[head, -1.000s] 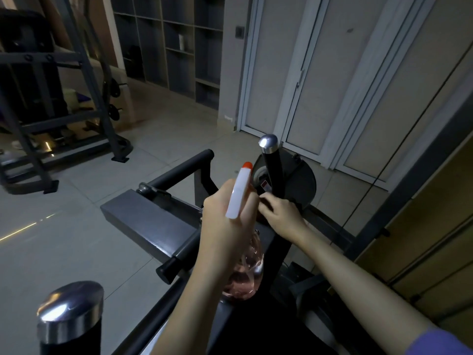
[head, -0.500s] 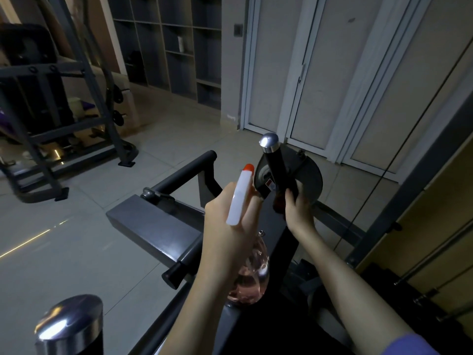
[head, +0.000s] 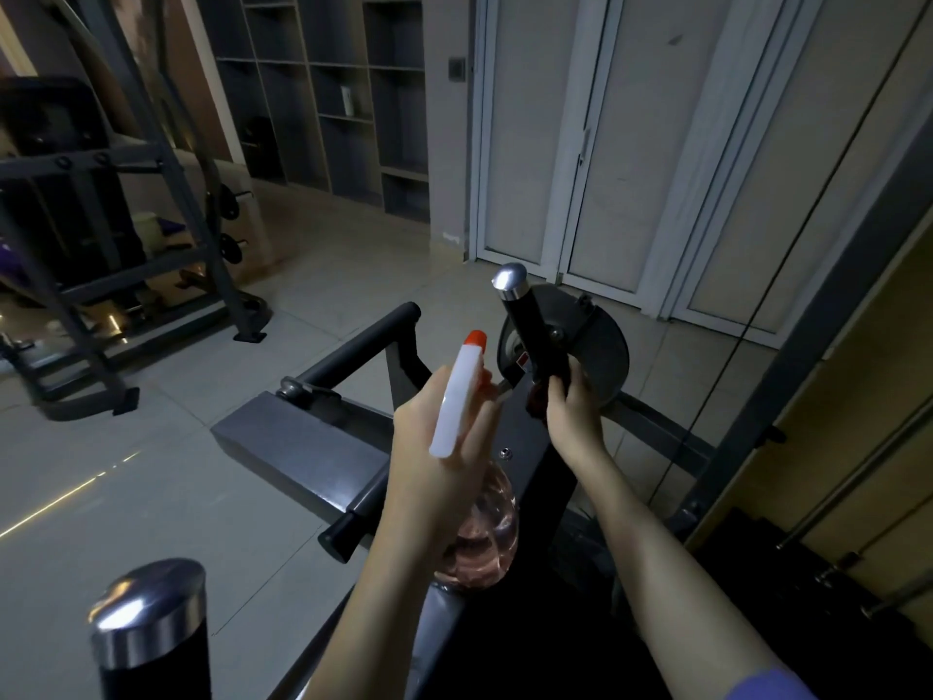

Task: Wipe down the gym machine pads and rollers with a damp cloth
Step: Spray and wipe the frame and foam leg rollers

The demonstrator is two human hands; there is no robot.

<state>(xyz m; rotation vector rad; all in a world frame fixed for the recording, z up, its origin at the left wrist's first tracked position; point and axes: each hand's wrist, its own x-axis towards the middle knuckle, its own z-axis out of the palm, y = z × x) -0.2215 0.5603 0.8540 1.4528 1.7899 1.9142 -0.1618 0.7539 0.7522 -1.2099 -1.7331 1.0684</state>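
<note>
White plastic spray bottle (head: 457,396) in your L hand (head: 434,462), just left of black chrome-capped handle post (head: 527,330); R hand (head: 573,414) on post.

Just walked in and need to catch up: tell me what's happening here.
A person is working at a gym machine. The left hand holds up a spray bottle of pinkish liquid. The right hand grips the lower part of a black, chrome-capped handle, apparently with a dark cloth under it. No spray is visible.

A pale tiled floor (head: 192,477) is recorded under dim light. Open shelves (head: 348,93) are set against the far wall, with white doors (head: 595,144) beside them. A dark rack (head: 166,204) is stationed left.
</note>
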